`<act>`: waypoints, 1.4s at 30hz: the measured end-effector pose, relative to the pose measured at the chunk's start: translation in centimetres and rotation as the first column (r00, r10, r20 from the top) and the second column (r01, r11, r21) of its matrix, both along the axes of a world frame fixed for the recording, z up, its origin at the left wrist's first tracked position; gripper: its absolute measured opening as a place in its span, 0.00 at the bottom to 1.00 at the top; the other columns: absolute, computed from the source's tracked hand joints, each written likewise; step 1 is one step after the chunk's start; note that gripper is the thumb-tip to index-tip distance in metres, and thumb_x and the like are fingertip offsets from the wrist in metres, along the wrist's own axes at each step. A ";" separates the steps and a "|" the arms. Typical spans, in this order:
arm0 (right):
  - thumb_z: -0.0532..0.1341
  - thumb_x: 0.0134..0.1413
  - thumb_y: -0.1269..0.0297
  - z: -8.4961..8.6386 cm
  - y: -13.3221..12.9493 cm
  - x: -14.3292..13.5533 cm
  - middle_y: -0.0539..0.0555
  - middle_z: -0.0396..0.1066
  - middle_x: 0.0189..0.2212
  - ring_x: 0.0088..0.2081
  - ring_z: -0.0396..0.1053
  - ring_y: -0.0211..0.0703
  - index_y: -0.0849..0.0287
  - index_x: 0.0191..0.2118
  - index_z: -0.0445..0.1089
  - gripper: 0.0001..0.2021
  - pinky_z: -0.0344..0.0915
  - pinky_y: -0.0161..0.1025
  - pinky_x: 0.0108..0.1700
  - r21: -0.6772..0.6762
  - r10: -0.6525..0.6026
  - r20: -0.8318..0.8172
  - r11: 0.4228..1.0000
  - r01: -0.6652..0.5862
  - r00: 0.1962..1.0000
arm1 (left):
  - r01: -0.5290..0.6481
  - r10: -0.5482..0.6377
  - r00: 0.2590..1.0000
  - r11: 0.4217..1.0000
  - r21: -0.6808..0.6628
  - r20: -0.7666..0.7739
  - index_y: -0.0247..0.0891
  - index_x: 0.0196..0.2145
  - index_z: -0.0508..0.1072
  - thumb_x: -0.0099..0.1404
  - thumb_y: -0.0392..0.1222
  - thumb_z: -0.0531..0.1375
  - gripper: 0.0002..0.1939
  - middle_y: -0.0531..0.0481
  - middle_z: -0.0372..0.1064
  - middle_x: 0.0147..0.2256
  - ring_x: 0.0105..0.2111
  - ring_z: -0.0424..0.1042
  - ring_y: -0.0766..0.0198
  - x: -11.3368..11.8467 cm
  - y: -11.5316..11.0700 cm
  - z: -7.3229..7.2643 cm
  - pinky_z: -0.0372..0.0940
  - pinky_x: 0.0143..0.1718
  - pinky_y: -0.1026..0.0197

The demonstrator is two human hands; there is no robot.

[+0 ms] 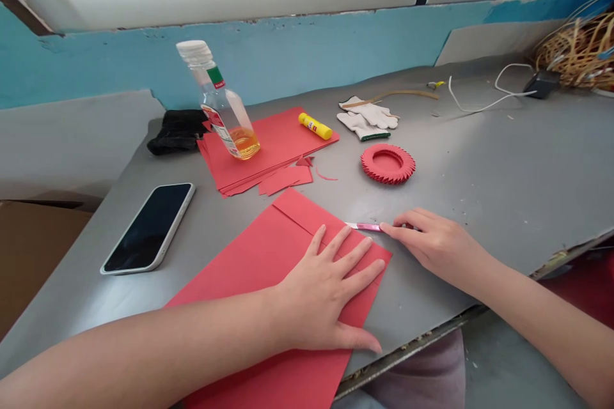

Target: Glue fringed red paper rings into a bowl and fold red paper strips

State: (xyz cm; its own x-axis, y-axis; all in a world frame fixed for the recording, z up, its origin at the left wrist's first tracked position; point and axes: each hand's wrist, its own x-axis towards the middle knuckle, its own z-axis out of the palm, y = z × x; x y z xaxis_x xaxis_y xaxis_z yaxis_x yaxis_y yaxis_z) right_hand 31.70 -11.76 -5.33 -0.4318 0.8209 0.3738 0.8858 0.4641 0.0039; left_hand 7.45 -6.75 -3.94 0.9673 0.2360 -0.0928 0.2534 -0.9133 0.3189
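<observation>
A large red paper sheet (230, 275) lies slanted on the grey table, with a folded strip (300, 216) along its far right edge. My left hand (330, 287) rests flat on the sheet, fingers spread, partly covering the fold. To its right, my right hand (434, 239) is closed on the pink handle of a small knife (367, 227). The knife's pale blade points left and touches the paper's edge, its tip at or under the fold. A ring of folded red paper (387, 163) sits beyond my right hand.
Behind the sheet, a glass bottle (228, 112) and a yellow glue stick (315, 126) stand and lie on stacked red paper (273, 134). A phone (148, 228) is at left. White gloves (367, 118), a white cable (499, 92) and the table edge (412, 348) also show.
</observation>
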 end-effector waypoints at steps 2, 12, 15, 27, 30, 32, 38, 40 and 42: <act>0.51 0.55 0.78 0.0 0.3 -0.1 0.54 0.70 0.32 0.32 0.65 0.37 0.58 0.44 0.69 0.16 0.62 0.33 0.31 0.006 0.000 -0.004 1.000 0.000 1.000 | 0.004 -0.004 1.000 1.000 0.008 0.001 0.43 0.63 0.41 0.57 0.70 0.45 0.44 0.43 0.36 0.63 0.61 0.30 0.37 0.0 0.0 0.1 0.34 0.53 0.28; 0.50 0.55 0.78 0.1 1.5 -0.7 0.55 0.70 0.32 0.31 0.65 0.37 0.59 0.44 0.70 0.16 0.62 0.34 0.31 0.005 0.029 0.030 1.000 -0.029 0.999 | -0.020 0.020 0.999 1.000 -0.025 0.024 0.41 0.63 0.42 0.56 0.71 0.46 0.46 0.40 0.34 0.63 0.61 0.29 0.37 0.0 -0.2 0.1 0.31 0.54 0.29; 0.50 0.55 0.77 0.0 1.5 -0.6 0.55 0.70 0.33 0.32 0.66 0.38 0.59 0.45 0.69 0.16 0.62 0.34 0.32 0.001 0.034 0.030 0.999 -0.034 0.999 | -0.048 0.050 0.998 0.998 -0.040 0.048 0.35 0.63 0.39 0.54 0.72 0.47 0.50 0.35 0.32 0.63 0.62 0.28 0.39 -0.6 0.3 1.2 0.33 0.56 0.33; 0.49 0.54 0.80 -0.7 1.5 0.2 0.55 0.70 0.35 0.33 0.65 0.39 0.58 0.47 0.67 0.19 0.62 0.34 0.31 0.028 0.081 0.066 0.996 -0.083 0.995 | -0.140 0.141 0.990 0.988 0.069 -0.013 0.44 0.63 0.43 0.53 0.73 0.47 0.47 0.38 0.29 0.64 0.62 0.31 0.45 -3.3 4.6 -0.3 0.35 0.59 0.42; 0.50 0.53 0.80 -0.6 1.5 0.0 0.55 0.70 0.34 0.33 0.64 0.39 0.59 0.47 0.67 0.19 0.62 0.35 0.32 0.052 0.080 0.093 0.995 -0.085 0.992 | -0.141 0.142 0.990 0.988 0.062 -0.010 0.43 0.63 0.45 0.52 0.73 0.47 0.47 0.37 0.30 0.63 0.62 0.31 0.45 -3.1 4.4 -0.2 0.36 0.58 0.41; 0.50 0.53 0.81 -0.6 1.6 -0.1 0.56 0.70 0.34 0.32 0.63 0.39 0.60 0.47 0.68 0.18 0.62 0.35 0.32 0.074 0.080 0.106 0.993 -0.089 0.991 | -0.141 0.142 0.990 0.988 0.058 -0.011 0.43 0.63 0.45 0.53 0.73 0.47 0.47 0.37 0.30 0.63 0.62 0.31 0.44 -3.1 4.4 -0.1 0.36 0.58 0.41; 0.50 0.53 0.81 -0.4 2.0 -0.6 0.56 0.70 0.34 0.31 0.63 0.38 0.61 0.46 0.68 0.18 0.63 0.35 0.32 0.067 0.070 0.117 0.995 -0.079 0.991 | -0.145 0.145 0.989 0.988 0.045 -0.018 0.43 0.63 0.45 0.53 0.73 0.47 0.47 0.37 0.29 0.63 0.62 0.31 0.44 -3.1 4.4 0.0 0.35 0.58 0.40; 0.50 0.53 0.81 -0.3 2.2 -0.8 0.56 0.70 0.34 0.32 0.63 0.39 0.61 0.45 0.69 0.18 0.62 0.34 0.32 0.064 0.070 0.116 0.995 -0.078 0.991 | -0.147 0.148 0.989 0.988 0.038 -0.015 0.43 0.63 0.45 0.53 0.73 0.46 0.48 0.37 0.28 0.63 0.62 0.30 0.44 -3.1 4.4 -0.1 0.35 0.58 0.40; 0.51 0.53 0.81 -0.3 2.5 -0.9 0.56 0.70 0.33 0.32 0.63 0.38 0.61 0.45 0.69 0.17 0.62 0.34 0.32 0.069 0.072 0.114 0.994 -0.080 0.991 | -0.148 0.148 0.989 0.989 0.032 -0.010 0.43 0.63 0.45 0.52 0.74 0.46 0.48 0.37 0.28 0.63 0.62 0.30 0.44 -3.2 4.4 -0.1 0.35 0.58 0.40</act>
State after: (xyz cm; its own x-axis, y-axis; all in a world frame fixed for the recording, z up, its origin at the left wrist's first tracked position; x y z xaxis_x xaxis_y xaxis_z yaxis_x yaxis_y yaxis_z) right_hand 30.79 -9.26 -5.64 -0.5344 0.7561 0.3778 0.8399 0.5251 0.1370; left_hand 4.30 -2.36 -4.07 0.9204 0.3792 -0.0947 0.3900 -0.8750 0.2867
